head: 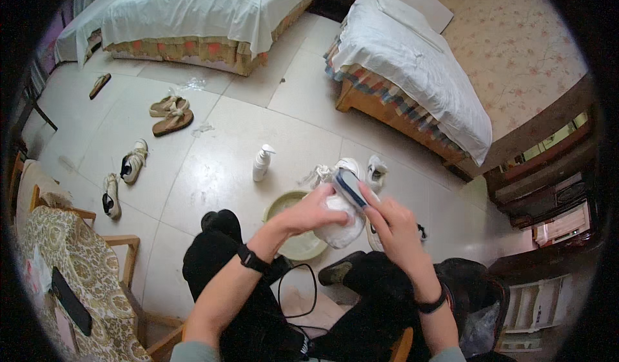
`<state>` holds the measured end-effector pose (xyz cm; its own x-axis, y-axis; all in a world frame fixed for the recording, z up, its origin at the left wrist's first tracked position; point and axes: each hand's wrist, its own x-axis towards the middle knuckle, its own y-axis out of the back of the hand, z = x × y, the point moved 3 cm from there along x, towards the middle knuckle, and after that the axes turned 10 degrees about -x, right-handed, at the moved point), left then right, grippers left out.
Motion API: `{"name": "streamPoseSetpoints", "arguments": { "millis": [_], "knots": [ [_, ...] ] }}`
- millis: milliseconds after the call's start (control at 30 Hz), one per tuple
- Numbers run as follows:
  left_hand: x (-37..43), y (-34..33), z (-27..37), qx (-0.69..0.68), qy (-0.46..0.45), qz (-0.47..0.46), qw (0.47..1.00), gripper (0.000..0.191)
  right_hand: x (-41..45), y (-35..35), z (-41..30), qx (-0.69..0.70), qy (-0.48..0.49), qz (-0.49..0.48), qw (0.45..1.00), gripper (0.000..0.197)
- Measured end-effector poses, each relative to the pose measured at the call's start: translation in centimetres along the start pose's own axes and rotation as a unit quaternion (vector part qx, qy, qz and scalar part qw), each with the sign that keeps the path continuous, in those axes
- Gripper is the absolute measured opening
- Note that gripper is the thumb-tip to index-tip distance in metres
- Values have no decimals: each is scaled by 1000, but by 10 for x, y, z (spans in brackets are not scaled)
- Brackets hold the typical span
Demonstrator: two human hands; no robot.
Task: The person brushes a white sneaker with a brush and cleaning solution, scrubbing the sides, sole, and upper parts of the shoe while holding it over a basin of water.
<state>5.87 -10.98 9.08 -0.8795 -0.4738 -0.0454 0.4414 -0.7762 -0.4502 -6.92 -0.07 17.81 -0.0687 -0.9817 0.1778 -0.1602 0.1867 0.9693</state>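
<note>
A white shoe [341,229] is in my left hand [314,212], held above the right side of a pale green basin [302,248]. My right hand [394,224] grips a brush with a grey and dark blue back [350,188], which lies over the top of the shoe; its bristles are hidden. Beyond my hands, several white shoes [376,171] are on the floor, one of them partly covered by the brush. A white pump bottle [261,162] stands upright on the tiles beyond the basin. Part of another shoe shows behind my right hand.
Two white-and-black sneakers [134,162], brown sandals [174,121] and a single slipper [100,86] lie on the floor at the left. Two beds with white sheets [406,57] stand farther back. At the lower left is a wooden chair with patterned cloth [87,260]. A black cable [316,289] loops between my legs.
</note>
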Motion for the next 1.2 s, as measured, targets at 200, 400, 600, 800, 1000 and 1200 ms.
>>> {"name": "streamPoseSetpoints", "arguments": {
  "millis": [200, 400, 600, 800, 1000, 1200],
  "knots": [
    [1, -13, 4, 72, -19, -5, 997, 59, 2, -4, 4, 53, -9, 30, 998, 42],
    [-1, -7, 4, -122, -18, 5, 992, 48, -30, -11, 14, 131, -36, 48, 990, 42],
    [-5, -4, 0, -131, 22, 17, 991, 48, -5, -17, 0, 139, -43, 48, 988, 40],
    [1, -9, 1, -66, -2, -41, 997, 57, -28, -13, 9, 105, 4, 67, 992, 41],
    [2, -9, -7, 15, -20, 0, 1000, 61, 7, -14, -5, 12, 19, 33, 999, 41],
    [-1, -14, 7, 23, 1, -23, 999, 56, -14, -4, 17, 73, -8, 12, 997, 40]
  ]
}}
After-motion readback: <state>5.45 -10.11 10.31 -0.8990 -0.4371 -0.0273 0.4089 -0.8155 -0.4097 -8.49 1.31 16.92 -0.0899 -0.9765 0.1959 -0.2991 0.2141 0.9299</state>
